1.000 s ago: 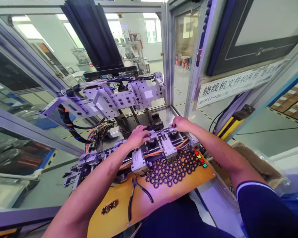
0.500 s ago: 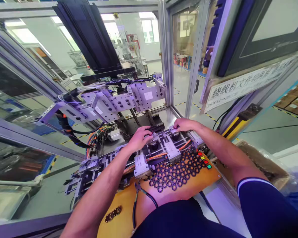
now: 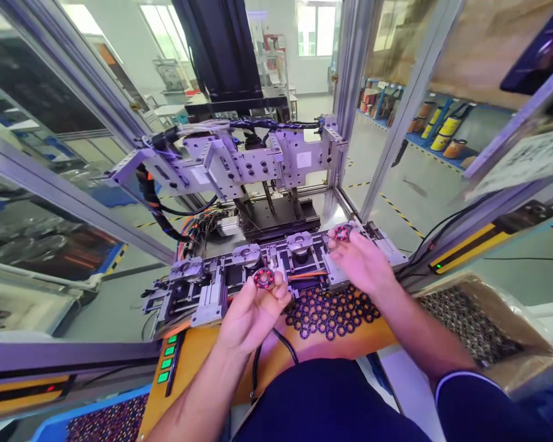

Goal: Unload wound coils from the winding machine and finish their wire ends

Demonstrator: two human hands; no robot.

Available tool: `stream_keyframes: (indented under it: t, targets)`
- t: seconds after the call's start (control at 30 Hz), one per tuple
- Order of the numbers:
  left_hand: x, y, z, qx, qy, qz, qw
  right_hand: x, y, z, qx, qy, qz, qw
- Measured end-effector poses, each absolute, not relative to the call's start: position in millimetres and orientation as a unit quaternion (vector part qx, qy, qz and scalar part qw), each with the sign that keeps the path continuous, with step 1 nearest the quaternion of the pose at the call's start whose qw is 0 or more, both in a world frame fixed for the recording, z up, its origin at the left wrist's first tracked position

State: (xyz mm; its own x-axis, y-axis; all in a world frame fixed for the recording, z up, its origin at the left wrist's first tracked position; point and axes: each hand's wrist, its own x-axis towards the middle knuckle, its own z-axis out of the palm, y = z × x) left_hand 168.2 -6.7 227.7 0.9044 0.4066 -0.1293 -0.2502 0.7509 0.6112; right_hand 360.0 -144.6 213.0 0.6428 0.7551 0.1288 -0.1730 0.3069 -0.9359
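My left hand (image 3: 253, 310) is raised over the front of the machine and pinches a small ring wound with red wire (image 3: 263, 278) between thumb and fingers. My right hand (image 3: 360, 261) holds another red wound ring (image 3: 342, 232) at its fingertips, close above the rightmost round holder of the metal fixture row (image 3: 299, 244). The fixture's other round holders show no ring. Several loose black rings (image 3: 329, 309) lie on the orange board (image 3: 198, 350) just in front of the fixture, under both hands.
A metal winding head (image 3: 258, 162) with cables hangs behind the fixture inside an aluminium-framed glass enclosure. A bag-lined box of black rings (image 3: 465, 322) sits at right. Green buttons (image 3: 168, 359) are at the board's left; a blue tray of rings (image 3: 105, 420) lies lower left.
Both hands have lifted off the fixture holders, each with a red wound ring. The left hand drew back toward me; the view swung to the left.
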Motion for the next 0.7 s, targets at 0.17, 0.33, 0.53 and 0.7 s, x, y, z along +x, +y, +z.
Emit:
stream_keyframes:
  t: [0.17, 0.33, 0.53, 0.7]
  targets:
    - [155, -19, 227, 0.252, 0.129, 0.164, 0.945, 299, -150, 206, -0.407, -0.226, 0.402, 0.789]
    - [139, -28, 223, 0.254, 0.134, 0.163, 0.944, 276, -149, 206, -0.316, -0.166, 0.485, 0.798]
    - [103, -29, 209, 0.424, 0.148, 0.264, 0.853, 248, -149, 210, -0.451, -0.408, 0.254, 0.752]
    - [64, -27, 194, 0.682, 0.152, 0.46, 0.547, 222, -142, 209, -0.545, -0.596, -0.101, 0.581]
